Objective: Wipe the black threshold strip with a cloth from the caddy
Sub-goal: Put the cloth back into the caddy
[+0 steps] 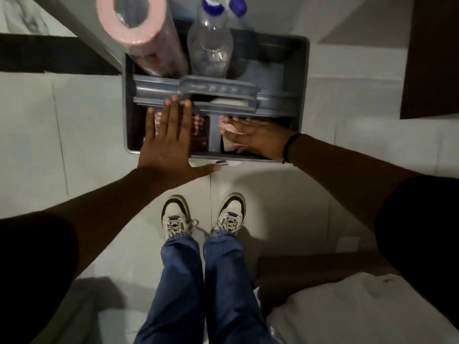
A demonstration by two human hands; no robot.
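Note:
A grey caddy (303, 78) with a centre handle stands on the pale tiled floor in front of my feet. My left hand (169, 142) hovers flat with fingers spread over its near left compartment, fingertips at the handle bar. My right hand (253, 137) reaches into the near right compartment and lies on a pink-and-white patterned cloth (229, 127); whether it grips the cloth is hidden. More checked cloth (198, 127) lies in the left compartment. The black threshold strip (49, 58) runs across the floor at the upper left, beyond the caddy.
A pink roll (134, 23) and a clear spray bottle (211, 45) with a blue cap stand in the caddy's far side. A dark wooden panel (432, 58) is at the upper right. White bedding (360, 309) lies at the lower right. My shoes (176, 217) stand close behind the caddy.

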